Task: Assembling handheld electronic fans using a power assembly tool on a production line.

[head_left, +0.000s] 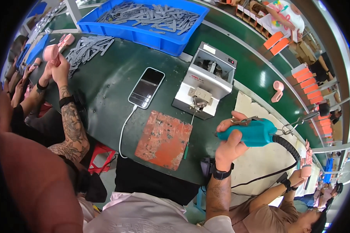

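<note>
Teal plastic forms the body of one electric screwdriver (248,133), which is gripped by the right hand (230,144) at the right of centre of the frame, fingers closed around it and a black cable trailing off to the right. One pink handheld fan (56,49) is held up at the upper left by the left hand (60,70), whose fingers are wrapped around its handle. Between the two hands, on the green bench (105,81), one smartphone (146,87) on a white cable, one grey screw feeder (206,80) and one worn red mat (164,139) are seen. One blue bin (144,35) of grey strips is set at the top, with one loose heap of grey strips (87,48) just beside the fan. A second pink fan (277,91) is lying on the belt at the right.
</note>
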`<state>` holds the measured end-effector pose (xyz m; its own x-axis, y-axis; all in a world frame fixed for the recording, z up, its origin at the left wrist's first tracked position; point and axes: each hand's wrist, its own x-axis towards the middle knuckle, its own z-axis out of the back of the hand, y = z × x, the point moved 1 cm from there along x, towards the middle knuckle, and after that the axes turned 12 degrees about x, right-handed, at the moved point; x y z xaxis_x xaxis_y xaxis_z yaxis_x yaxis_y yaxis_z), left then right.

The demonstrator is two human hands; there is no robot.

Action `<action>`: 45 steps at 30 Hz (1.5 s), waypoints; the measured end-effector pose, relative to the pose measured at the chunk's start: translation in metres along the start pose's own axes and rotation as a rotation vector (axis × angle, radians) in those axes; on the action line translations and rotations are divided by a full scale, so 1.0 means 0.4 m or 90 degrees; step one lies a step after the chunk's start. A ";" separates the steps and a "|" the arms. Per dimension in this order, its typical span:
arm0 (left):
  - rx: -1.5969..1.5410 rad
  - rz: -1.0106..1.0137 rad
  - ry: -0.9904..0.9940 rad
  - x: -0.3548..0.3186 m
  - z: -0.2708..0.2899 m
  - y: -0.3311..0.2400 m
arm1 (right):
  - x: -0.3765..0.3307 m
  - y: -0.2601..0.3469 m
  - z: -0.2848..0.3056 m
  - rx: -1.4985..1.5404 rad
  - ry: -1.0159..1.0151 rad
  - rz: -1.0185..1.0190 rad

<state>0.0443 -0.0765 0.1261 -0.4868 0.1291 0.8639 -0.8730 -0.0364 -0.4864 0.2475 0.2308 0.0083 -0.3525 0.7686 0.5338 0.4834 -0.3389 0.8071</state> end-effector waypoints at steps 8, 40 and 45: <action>-0.049 -0.022 0.025 0.024 -0.045 -0.011 | 0.000 0.015 0.028 0.026 -0.045 -0.016; -0.097 0.086 0.001 -0.020 -0.021 0.014 | -0.008 0.023 0.007 0.027 -0.040 -0.012; -0.114 0.106 0.006 -0.019 -0.028 0.020 | -0.007 0.025 0.016 0.015 -0.039 -0.006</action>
<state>0.0414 -0.0667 0.1141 -0.6221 0.1457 0.7692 -0.7610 0.1182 -0.6379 0.2585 0.2287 0.0131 -0.3085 0.8035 0.5091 0.4997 -0.3185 0.8055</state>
